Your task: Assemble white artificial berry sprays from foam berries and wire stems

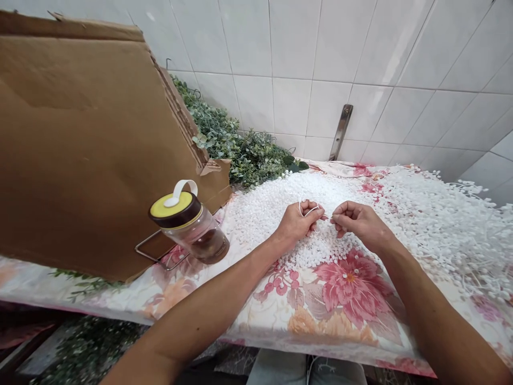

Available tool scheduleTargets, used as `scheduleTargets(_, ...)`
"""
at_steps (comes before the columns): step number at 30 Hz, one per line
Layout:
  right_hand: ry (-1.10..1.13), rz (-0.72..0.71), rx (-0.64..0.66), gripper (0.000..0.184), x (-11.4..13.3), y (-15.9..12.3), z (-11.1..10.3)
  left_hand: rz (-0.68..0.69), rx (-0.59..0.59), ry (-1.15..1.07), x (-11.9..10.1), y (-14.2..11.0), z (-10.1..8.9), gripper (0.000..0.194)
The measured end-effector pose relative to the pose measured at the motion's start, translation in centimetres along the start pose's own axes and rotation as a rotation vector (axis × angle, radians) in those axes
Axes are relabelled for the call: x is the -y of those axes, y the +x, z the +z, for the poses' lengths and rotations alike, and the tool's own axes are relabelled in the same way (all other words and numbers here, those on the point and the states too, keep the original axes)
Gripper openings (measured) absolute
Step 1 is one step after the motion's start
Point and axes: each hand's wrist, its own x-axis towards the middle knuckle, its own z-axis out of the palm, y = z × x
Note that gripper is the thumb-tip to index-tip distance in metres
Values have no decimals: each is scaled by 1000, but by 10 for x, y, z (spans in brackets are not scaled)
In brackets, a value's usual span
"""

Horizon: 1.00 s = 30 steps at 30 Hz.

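Observation:
My left hand [302, 219] is closed round a thin white stem [300, 207] that curves in a loop over the fingers. Its other end runs toward my right hand [355, 220], whose thumb and forefinger are pinched together at the tip of it. What exactly lies between those right fingertips is too small to make out clearly. Both hands are just above a wide heap of small white beads [264, 208], close together but apart. To the right spreads a pile of white bead-tipped stems [452, 224].
A clear bottle [204, 243] with dark liquid and a yellow-and-brown lid stands left of my forearm. Behind it rises a large cardboard box [80, 144]. Green artificial foliage [256, 155] lies along the tiled wall [292, 48]. A flowered cloth [352, 289] covers the table.

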Motion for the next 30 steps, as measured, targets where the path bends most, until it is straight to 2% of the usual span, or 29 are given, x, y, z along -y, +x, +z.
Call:
scheduleTargets(7,-8,27,31,35,1,0,2,-7,-4,48,2,2,-1,31)
scheduleTargets(14,39,-89,-37,36,-10,4,7,10,59,37,-1,1,-3,34)
scheduleTargets(19,41,-156,-83,35,-13,5,11,31,6,116,4,2,-1,24)
scheduleTargets(30,40,-182,-96,38,-17,5,7,46,-17,103,3,3,4,24)
